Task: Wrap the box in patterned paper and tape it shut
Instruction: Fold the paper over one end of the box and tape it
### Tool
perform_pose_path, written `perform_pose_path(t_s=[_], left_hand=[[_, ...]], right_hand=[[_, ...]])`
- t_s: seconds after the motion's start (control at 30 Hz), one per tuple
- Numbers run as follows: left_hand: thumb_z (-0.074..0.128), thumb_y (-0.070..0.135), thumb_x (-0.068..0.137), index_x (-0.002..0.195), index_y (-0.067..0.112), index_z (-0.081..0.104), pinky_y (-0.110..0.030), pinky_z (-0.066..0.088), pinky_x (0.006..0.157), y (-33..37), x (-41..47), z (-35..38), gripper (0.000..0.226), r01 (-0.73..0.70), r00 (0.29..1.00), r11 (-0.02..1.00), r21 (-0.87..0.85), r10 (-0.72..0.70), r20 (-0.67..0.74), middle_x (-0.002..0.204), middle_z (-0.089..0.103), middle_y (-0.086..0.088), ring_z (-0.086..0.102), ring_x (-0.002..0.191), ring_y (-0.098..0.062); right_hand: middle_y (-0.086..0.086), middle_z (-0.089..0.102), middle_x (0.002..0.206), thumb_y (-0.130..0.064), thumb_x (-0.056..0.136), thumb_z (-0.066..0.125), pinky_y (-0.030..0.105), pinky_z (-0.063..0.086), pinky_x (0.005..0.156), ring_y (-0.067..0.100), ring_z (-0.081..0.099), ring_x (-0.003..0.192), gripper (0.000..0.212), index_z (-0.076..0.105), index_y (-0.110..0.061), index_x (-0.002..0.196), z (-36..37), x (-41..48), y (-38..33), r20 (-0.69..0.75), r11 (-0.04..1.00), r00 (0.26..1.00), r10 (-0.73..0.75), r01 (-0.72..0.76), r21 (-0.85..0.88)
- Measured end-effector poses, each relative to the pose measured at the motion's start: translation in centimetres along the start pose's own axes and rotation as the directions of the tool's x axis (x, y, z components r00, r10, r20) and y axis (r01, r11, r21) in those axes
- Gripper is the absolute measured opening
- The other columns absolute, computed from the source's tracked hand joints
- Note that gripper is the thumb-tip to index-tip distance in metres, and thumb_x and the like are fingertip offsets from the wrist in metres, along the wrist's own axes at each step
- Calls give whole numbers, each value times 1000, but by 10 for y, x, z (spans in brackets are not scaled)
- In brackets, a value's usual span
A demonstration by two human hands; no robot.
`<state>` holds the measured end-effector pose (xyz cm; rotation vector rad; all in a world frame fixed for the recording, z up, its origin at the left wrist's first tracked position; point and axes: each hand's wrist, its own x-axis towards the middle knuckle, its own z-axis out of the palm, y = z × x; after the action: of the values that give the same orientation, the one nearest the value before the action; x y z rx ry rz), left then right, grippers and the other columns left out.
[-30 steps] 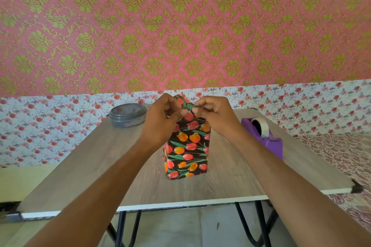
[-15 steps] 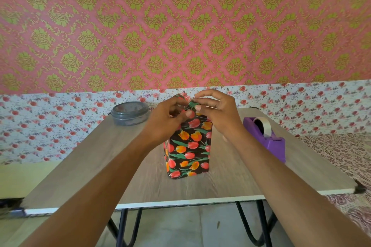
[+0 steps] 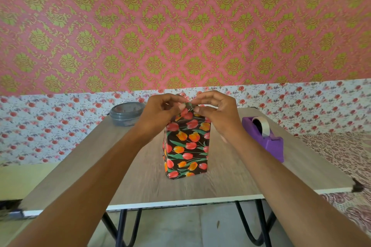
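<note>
The box [image 3: 186, 146], wrapped in tulip paper, stands upright mid-table [image 3: 140, 182]. Both hands meet at its top: left hand [image 3: 160, 112] and right hand [image 3: 216, 114] pinch the paper's peak [image 3: 189, 106], fingers curled. A purple tape dispenser [image 3: 265, 138] sits right, a grey tub [image 3: 126, 113] far left.

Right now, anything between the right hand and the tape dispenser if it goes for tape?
Nothing visible. The right hand pinches the paper fold atop the wrapped box together with the left hand. The purple tape dispenser sits to its right on the table, only bare tabletop between them.
</note>
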<state>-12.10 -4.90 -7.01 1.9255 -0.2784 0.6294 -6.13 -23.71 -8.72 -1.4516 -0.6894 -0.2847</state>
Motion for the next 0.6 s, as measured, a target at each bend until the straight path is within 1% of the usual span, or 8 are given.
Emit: perform_pose_path(t_s=[0.07, 0.13, 0.23, 0.33, 0.4, 0.43, 0.5, 0.6], left_hand=[[70, 11, 94, 99, 26, 79, -33, 57, 73, 0, 2, -3, 18, -72, 997, 994, 83, 70, 30, 84, 73, 6, 66, 72, -13], [74, 11, 91, 98, 24, 79, -33, 59, 73, 2, 4, -7, 16, -101, 992, 988, 116, 91, 82, 88, 75, 10, 69, 78, -12], [78, 13, 88, 101, 18, 80, -36, 61, 80, 4, 9, -9, 14, -100, 988, 980, 174, 77, 135, 93, 76, 8, 72, 87, -14], [75, 17, 90, 99, 16, 79, -29, 57, 79, 8, 10, -9, 10, -129, 983, 962, 240, 93, 157, 90, 75, 9, 70, 85, -9], [71, 17, 94, 93, 18, 74, -25, 51, 75, 10, 9, -7, 3, -150, 982, 944, 295, 106, 159, 84, 70, 11, 65, 80, -6], [69, 16, 96, 89, 20, 70, -24, 48, 73, 10, 9, -5, 8, -154, 982, 935, 319, 110, 153, 82, 67, 11, 63, 78, -7], [65, 11, 98, 86, 23, 64, -21, 44, 69, 10, 8, -3, 17, -157, 984, 925, 346, 117, 135, 78, 63, 11, 59, 74, -6], [65, 3, 96, 86, 19, 67, -8, 40, 64, 7, 7, -4, 19, -153, 988, 931, 330, 147, 42, 76, 63, 14, 57, 70, 3]], right_hand=[[7, 79, 92, 9, 78, 80, 27, 59, 80, 18, 76, 91, 30, 74, -3, 104, 0, 0, 0, 32, 1000, 999, 14, -14, -18], [5, 78, 90, 7, 80, 79, 27, 59, 82, 17, 75, 87, 26, 76, -6, 103, 1, 1, 0, 68, 998, 998, 3, 1, -67], [4, 77, 87, 5, 83, 77, 25, 58, 80, 15, 74, 82, 21, 77, -11, 97, 3, 3, 1, 81, 991, 997, -17, 27, -127], [6, 75, 86, 1, 86, 76, 29, 60, 81, 16, 73, 82, 18, 76, -15, 94, 6, 3, 2, 61, 989, 998, -21, 30, -144], [9, 75, 85, -3, 88, 77, 30, 60, 80, 16, 72, 80, 12, 75, -13, 94, 7, 4, 4, 35, 989, 999, -24, 29, -144], [10, 74, 85, -4, 88, 77, 29, 59, 80, 16, 72, 80, 11, 74, -11, 96, 7, 4, 4, 24, 990, 999, -21, 24, -141], [12, 75, 84, -3, 87, 78, 29, 60, 80, 17, 74, 80, 15, 72, -8, 100, 7, 3, 4, 19, 992, 1000, -4, 6, -127], [10, 76, 83, 3, 84, 78, 32, 61, 82, 19, 76, 82, 25, 69, -4, 107, 6, 1, 3, 41, 995, 999, 26, -22, -100]])
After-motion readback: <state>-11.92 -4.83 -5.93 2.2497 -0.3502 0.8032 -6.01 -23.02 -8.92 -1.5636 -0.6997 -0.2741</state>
